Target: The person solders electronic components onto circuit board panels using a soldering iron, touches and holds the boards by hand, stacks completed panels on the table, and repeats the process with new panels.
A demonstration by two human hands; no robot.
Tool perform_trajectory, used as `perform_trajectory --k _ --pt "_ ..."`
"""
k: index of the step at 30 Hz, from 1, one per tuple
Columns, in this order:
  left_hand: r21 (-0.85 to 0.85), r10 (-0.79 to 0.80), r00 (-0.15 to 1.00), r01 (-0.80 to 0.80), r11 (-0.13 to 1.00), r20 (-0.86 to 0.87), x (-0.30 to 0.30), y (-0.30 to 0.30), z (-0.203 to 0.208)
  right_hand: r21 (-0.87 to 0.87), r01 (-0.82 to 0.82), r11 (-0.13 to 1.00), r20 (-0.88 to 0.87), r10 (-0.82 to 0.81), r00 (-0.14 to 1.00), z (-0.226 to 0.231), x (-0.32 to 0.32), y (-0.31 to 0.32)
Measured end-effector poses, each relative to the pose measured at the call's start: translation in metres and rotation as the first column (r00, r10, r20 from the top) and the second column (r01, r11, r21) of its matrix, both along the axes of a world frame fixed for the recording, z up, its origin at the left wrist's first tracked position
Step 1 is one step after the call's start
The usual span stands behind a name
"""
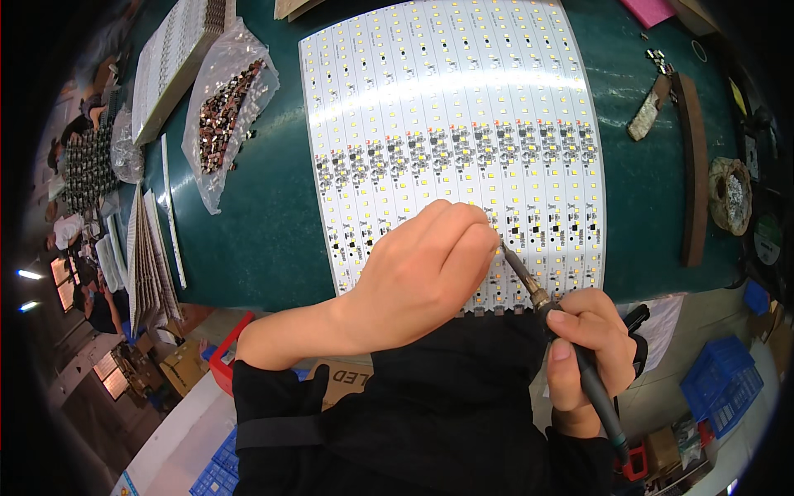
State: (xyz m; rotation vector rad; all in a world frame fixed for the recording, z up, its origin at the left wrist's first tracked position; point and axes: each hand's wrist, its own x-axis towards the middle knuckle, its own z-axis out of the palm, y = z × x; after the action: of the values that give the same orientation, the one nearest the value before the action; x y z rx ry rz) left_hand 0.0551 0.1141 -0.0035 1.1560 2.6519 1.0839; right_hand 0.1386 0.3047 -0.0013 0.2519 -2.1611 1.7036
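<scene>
A white panel of LED circuit strips (453, 87) lies on the green table in front of me, covered in rows of small yellow LEDs and black chips. My left hand (418, 273) is closed over the panel's nearer part, fingers curled down at the strips. Its fingertips, and whatever they may pinch, are hidden. In my right hand (600, 343) is a soldering iron (595, 393), gripped like a pen by its dark handle. The iron's tip points at the panel, right beside the left fingers; whether it touches cannot be made out.
At the left lie an open plastic bag of small metallic parts (225, 116), stacked white strips (178, 62) and a thin white strip (172, 211). A brown bar (692, 169), a scraper-like piece (649, 107) and a bowl of greyish bits (730, 197) are at the right.
</scene>
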Motion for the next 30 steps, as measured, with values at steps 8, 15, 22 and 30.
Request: perform_trajectory --k 8,15,22,30 --pt "-0.008 -0.003 0.970 0.005 1.000 0.244 -0.010 -0.005 0.023 -0.036 0.060 0.998 -0.035 -0.061 0.998 0.002 0.007 0.011" --pt "0.103 -0.041 0.983 0.022 0.994 0.178 -0.008 0.013 0.002 -0.015 0.073 0.997 -0.035 -0.073 0.997 -0.008 0.006 0.013" --pt "0.073 -0.005 0.991 -0.005 0.997 0.135 -0.004 0.016 -0.004 -0.016 0.042 0.999 -0.066 -0.043 0.997 -0.006 0.002 0.012" --pt "-0.008 -0.039 0.999 0.039 0.999 0.032 -0.005 0.017 0.000 0.017 -0.007 1.000 0.111 0.005 0.994 0.003 0.008 0.015"
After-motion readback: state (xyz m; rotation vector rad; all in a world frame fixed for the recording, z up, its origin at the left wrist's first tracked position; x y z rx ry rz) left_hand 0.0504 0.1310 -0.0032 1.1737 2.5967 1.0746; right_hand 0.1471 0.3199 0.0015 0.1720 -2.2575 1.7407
